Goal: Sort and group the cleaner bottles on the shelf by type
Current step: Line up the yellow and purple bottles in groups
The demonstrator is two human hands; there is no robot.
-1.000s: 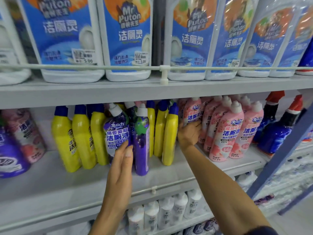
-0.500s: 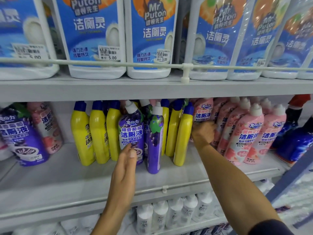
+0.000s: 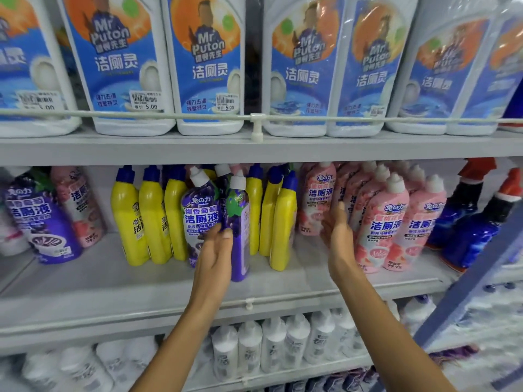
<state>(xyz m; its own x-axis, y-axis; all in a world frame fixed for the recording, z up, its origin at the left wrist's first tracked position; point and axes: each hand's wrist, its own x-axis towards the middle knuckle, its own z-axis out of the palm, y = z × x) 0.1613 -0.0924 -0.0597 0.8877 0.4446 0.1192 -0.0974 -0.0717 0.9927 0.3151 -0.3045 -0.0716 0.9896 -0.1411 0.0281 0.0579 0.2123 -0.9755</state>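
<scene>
Purple toilet-cleaner bottles [image 3: 201, 213] stand mid-frame on the middle shelf [image 3: 113, 281], wedged among yellow bottles [image 3: 151, 219]. Left hand [image 3: 213, 258], fingers straight, rests against their fronts. Right hand [image 3: 338, 236], fingers straight and relaxed, hovers before the pink bottles [image 3: 379, 222] right of centre; contact cannot be told.

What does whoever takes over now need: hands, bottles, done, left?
Left hand: open, fingers against the two purple bottles standing among the yellow bottles.
Right hand: open beside the pink bottles, holding nothing.
Done: most pinks grouped at right.
Left: likely pull the purples out of the yellows, join them to the far-left purple bottle; a stray pink bottle beside it goes right.
</scene>
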